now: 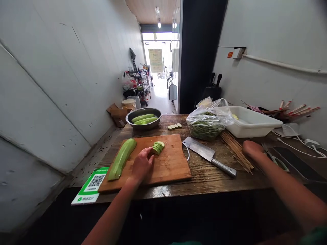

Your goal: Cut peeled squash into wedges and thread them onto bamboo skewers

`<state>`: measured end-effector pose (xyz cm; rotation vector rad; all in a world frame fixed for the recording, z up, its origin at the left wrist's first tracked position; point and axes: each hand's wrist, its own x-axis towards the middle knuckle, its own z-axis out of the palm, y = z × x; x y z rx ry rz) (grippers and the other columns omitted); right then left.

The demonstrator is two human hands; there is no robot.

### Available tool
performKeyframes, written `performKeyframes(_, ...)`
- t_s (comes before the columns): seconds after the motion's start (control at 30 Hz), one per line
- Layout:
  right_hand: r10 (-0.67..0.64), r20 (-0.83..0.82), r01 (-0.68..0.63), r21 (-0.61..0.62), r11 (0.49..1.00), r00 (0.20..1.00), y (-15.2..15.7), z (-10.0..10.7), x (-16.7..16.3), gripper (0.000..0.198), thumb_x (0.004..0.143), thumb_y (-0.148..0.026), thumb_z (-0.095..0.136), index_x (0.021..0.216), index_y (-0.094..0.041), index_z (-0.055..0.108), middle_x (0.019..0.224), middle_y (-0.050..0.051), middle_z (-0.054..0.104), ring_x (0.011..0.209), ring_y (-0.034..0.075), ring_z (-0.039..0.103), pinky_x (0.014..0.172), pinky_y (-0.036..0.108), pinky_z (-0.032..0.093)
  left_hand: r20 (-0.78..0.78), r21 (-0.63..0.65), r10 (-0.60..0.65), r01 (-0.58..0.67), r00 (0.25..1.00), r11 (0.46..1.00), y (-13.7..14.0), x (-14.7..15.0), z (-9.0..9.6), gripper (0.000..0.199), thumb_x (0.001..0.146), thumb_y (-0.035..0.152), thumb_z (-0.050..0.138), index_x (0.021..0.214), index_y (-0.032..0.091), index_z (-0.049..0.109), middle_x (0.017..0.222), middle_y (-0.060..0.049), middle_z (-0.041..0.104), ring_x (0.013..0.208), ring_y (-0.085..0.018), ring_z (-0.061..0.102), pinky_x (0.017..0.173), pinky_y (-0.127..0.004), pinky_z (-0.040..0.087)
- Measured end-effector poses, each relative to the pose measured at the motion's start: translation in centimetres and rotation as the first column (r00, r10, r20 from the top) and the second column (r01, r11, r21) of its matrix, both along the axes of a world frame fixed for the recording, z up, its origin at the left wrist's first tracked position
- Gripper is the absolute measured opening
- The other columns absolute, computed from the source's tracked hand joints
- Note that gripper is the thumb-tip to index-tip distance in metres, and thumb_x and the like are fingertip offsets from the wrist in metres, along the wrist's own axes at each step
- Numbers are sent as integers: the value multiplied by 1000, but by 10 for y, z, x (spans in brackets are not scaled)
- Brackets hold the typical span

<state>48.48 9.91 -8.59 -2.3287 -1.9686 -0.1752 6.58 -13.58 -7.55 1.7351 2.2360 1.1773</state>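
Note:
My left hand (142, 162) rests over the wooden cutting board (168, 166), thumb and fingers a little apart. Its fingertips are right beside a short row of zucchini slices (158, 147); whether they touch is hard to see. To the left on the board lies a long piece of peeled-looking green zucchini (122, 159), cut flat at its near end. My right hand (251, 149) is at the right end of a bundle of thin wooden skewers (236, 151); it is smeared and its fingers are hidden. A cleaver (200, 149) lies between the board and the skewers.
A metal bowl (143, 127) holds zucchini behind the board. Several skewered slices (174, 126) lie near a plastic bag of green vegetables (208, 126). A white tub (251, 129), scissors (279, 163) and a dark phone-like slab (297, 163) are at right. A QR-code sign (85, 199) sits front left.

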Motion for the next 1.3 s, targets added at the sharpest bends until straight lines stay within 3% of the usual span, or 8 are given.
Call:
performKeyframes(0.17,70,-11,-71,-204,976,997,-8,7,3,8,71,-14,63,65,-11,67,79,22,63,82,25,63,54,29,37,-62,36,23,-21,998,999,5,0,-4,24,70,16,54,94,17,56,100,-10,58,94,-23,55,87,-36,40)
performKeyframes(0.47,118,-163,-112,48,993,979,-93,23,16,6,69,-24,54,72,-26,60,71,15,64,65,22,61,52,31,34,-89,-10,-7,6,996,1000,8,8,-4,26,70,15,53,95,18,54,89,-6,58,80,-20,54,78,-33,42)
performKeyframes(0.53,273,-363,-229,162,960,891,-126,17,-4,9,70,-26,53,77,-28,59,72,7,65,59,19,59,56,29,41,-77,-18,-19,18,997,1000,5,12,-3,28,70,16,54,98,19,55,84,-4,57,77,-19,54,75,-32,42)
performKeyframes(0.73,650,-699,-679,323,659,298,-216,3,-102,39,88,-35,35,123,-24,49,63,0,59,52,15,54,49,24,45,181,12,-17,15,983,1000,-13,18,0,21,69,32,60,84,18,60,79,-4,59,73,-19,55,70,-30,44)
performKeyframes(0.83,679,-714,-724,376,578,171,-243,-1,-142,41,90,-29,32,130,-21,42,69,1,62,53,14,55,54,24,48,604,78,-34,-17,796,997,-21,19,2,22,65,32,65,78,17,56,78,-4,62,76,-19,59,72,-30,46)
performKeyframes(1.0,778,-605,-757,425,497,171,-259,-15,-183,45,89,-17,30,133,-20,37,97,9,67,79,18,64,70,30,52,979,157,-157,13,129,988,-23,20,6,20,67,13,64,78,15,48,83,-7,65,85,-21,63,79,-36,49)
performKeyframes(1.13,822,-530,-771,428,472,209,-261,-22,-197,44,87,-13,30,129,-13,44,108,14,62,93,23,62,77,34,51,995,84,-84,-12,-52,996,-19,15,5,15,75,9,54,90,12,51,91,-13,65,89,-24,62,81,-41,50)
performKeyframes(1.3,803,-548,-808,351,473,232,-262,-18,-205,48,86,-14,30,133,-6,37,87,14,69,62,21,66,63,32,53,993,-12,7,-48,-119,999,-14,12,2,14,80,10,47,92,7,53,95,-19,64,90,-27,62,80,-44,50)
